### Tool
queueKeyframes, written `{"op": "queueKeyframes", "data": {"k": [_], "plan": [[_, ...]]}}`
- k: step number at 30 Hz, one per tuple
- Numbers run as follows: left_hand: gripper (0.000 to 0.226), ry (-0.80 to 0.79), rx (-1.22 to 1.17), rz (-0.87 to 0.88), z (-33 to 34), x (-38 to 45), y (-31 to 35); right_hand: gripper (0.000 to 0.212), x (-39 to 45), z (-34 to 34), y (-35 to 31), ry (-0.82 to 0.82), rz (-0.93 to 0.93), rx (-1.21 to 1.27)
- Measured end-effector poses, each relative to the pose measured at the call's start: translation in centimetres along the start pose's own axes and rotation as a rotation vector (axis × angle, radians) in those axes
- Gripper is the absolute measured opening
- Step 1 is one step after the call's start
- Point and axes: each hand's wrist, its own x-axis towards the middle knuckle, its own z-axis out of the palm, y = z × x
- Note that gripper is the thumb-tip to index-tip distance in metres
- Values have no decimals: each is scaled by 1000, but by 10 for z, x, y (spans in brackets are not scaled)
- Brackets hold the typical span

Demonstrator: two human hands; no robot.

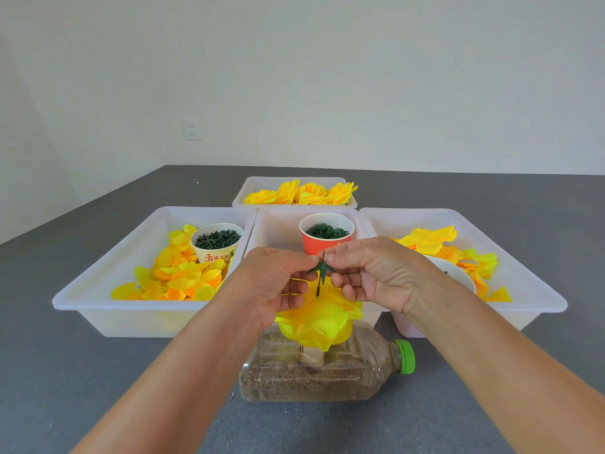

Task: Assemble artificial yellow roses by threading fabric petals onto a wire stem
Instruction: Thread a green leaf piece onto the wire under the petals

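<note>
A thin dark wire stem stands upright out of a stack of yellow fabric petals, which sits on a sand-filled plastic bottle lying on its side. A green plastic calyx is on the wire near its top. My left hand and my right hand pinch the calyx from either side with thumb and forefinger, just above the petals.
Several white trays stand behind the bottle. The left one holds loose yellow petals and a cup of dark green parts. A red cup of green rings stands in the middle tray. Finished yellow roses fill the far tray.
</note>
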Motion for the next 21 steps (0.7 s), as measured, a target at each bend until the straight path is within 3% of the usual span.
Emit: {"op": "queueKeyframes", "data": {"k": [10, 16, 21], "plan": [[9, 125, 338, 163, -2, -2, 0, 12, -6, 2, -6, -28, -83, -378], [16, 167, 363, 162, -3, 0, -5, 13, -10, 1, -5, 5, -171, -607], [9, 150, 357, 128, -5, 2, -8, 14, -7, 0, 1, 63, -335, -698]]}}
